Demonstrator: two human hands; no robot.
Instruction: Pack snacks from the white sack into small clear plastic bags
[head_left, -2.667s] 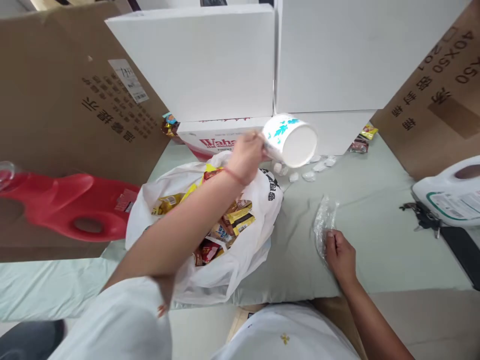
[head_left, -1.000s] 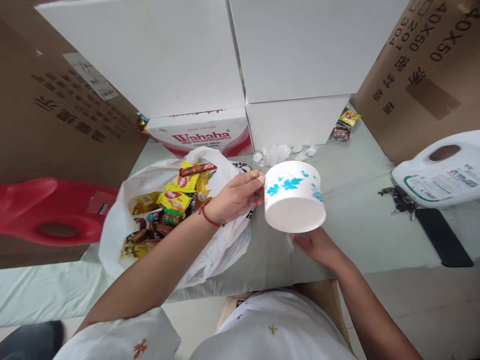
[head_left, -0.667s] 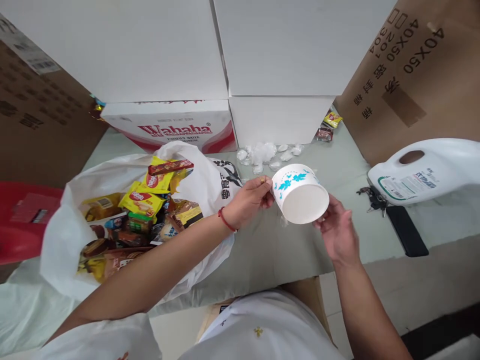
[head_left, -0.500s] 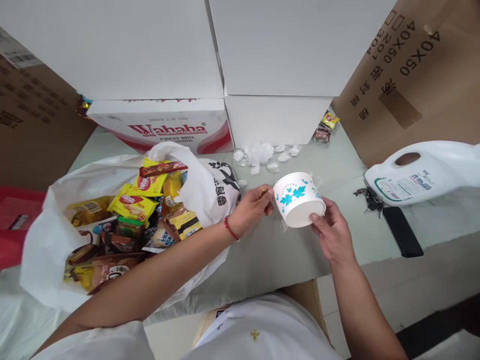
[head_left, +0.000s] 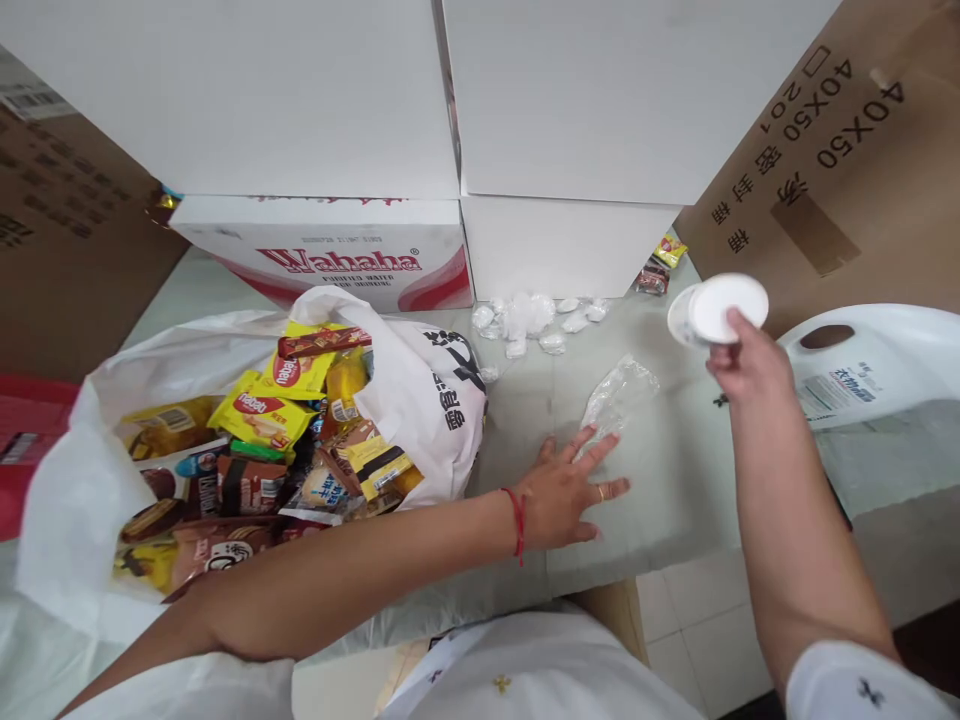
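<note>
My right hand [head_left: 746,355] grips a white paper cup [head_left: 729,303] by its base, tilted in the air in front of the brown carton at the right. My left hand [head_left: 566,492] is spread flat over the table, palm down, with its fingertips at the edge of a crumpled clear plastic wrapper [head_left: 619,395]. Beyond the wrapper lie several small white packets [head_left: 527,316]. To the left, an open white bag [head_left: 79,480] holds yellow and brown snack packs [head_left: 262,410].
White boxes [head_left: 315,100] and a Wahaha carton [head_left: 337,260] stand at the back. Brown cartons [head_left: 817,160] flank both sides. A white jug [head_left: 885,365] lies at the right, partly behind my right arm. Two small snack packs [head_left: 655,276] sit by the right carton.
My right hand has carried the cup up and to the right. My left hand has let go of it and spread out low over the table, and the clear wrapper now shows.
</note>
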